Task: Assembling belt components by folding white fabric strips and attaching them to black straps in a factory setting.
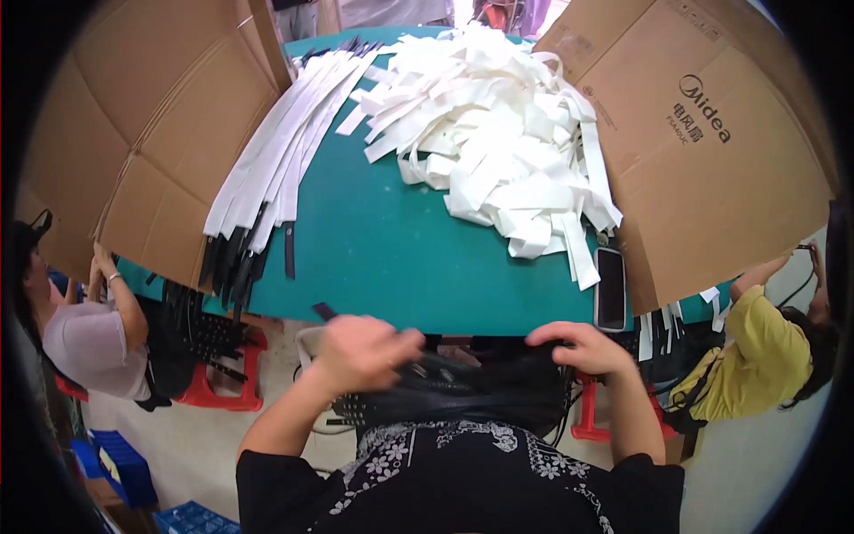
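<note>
My left hand (360, 354) is over my lap at the table's near edge, fingers curled and partly smeared by motion. The end of a black strip (324, 311) sticks out beyond it, and the hand seems closed on this strip. To the right, my right hand (587, 348) is held with bent fingers at the edge of the black material (480, 383) spread across my lap. Its fingertips come together there, but what lies between them cannot be made out. Some of the lap material looks like strips with small light marks.
On the green table (382, 258) lie a large heap of white strips (498, 142) and a row of white strips with black ends (276, 142). A phone (609, 289) rests at the right edge. Cardboard panels (712, 151) stand on both sides. People sit beyond them, left and right.
</note>
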### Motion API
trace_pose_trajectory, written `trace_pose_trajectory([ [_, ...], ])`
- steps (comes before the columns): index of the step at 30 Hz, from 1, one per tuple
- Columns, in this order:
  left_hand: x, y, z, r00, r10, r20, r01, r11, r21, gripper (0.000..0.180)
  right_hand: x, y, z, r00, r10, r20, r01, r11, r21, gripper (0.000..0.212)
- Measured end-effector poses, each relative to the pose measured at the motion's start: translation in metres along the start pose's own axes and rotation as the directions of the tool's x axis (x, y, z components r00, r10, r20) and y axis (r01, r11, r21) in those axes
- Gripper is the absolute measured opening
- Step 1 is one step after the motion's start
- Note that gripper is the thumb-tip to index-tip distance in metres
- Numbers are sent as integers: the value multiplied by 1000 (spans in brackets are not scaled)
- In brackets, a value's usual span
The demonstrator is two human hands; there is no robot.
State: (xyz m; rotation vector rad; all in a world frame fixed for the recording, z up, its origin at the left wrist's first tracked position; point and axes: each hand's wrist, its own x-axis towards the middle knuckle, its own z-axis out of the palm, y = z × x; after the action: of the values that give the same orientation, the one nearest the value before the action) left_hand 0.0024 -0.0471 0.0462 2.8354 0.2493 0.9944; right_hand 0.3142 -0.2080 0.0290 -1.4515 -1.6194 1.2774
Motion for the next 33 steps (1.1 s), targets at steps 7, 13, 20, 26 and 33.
trace_pose_trajectory([
  [7, 73, 18, 89, 558, 728, 399, -608, 685, -401, 14, 111, -20, 53, 978, 200, 54, -178, 678, 713, 22],
  [13, 130, -163, 106, 986, 160, -38, -153, 979, 136, 9, 109, 19, 1, 866, 438, -240, 63, 380, 923, 19],
  [20, 110, -357, 126, 660, -682, 315, 636, 730, 251, 23, 121, 12, 26, 918, 365, -155, -108, 607, 787, 17],
  [26, 121, -338, 97, 359, -640, 679, 686, 674, 273, 16, 131, 21, 44, 933, 337, -125, -142, 666, 732, 16],
  [33, 67, -221, 81, 190, -264, 946, 950, -194, -245, 14, 126, 9, 59, 952, 275, -132, -115, 725, 679, 16],
])
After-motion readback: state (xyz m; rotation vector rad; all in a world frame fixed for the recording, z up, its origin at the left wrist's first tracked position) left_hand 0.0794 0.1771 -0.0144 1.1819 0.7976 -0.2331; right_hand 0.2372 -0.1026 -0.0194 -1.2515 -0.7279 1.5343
